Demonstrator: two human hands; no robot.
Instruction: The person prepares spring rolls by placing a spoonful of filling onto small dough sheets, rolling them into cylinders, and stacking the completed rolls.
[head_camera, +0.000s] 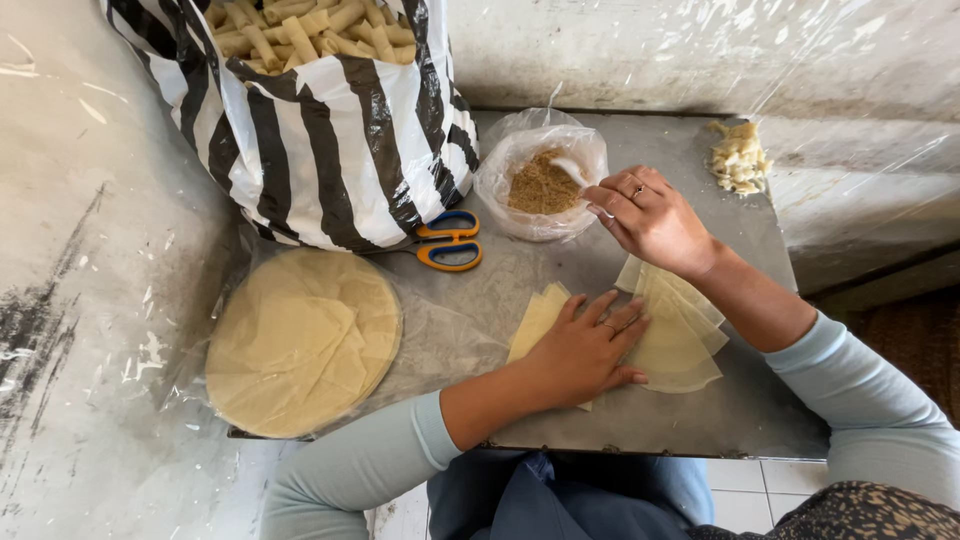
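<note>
My left hand (585, 345) lies flat, fingers spread, on a pale wedge of thin pastry sheet (537, 320) on the metal tray table (700, 410). My right hand (648, 215) reaches over a clear plastic bag (520, 160) of brown crumbly filling (540, 188) and pinches a small white spoon (572, 170) dipped into it. A fanned stack of cut pastry wedges (675, 345) rests under my right forearm.
A round stack of pastry sheets in plastic (300, 340) sits at the left. Behind it stands a black-and-white striped bag (330, 150) full of rolled pastries (300, 30). Orange-and-blue scissors (450, 240) lie beside it. Dough scraps (738, 155) sit at the far right corner.
</note>
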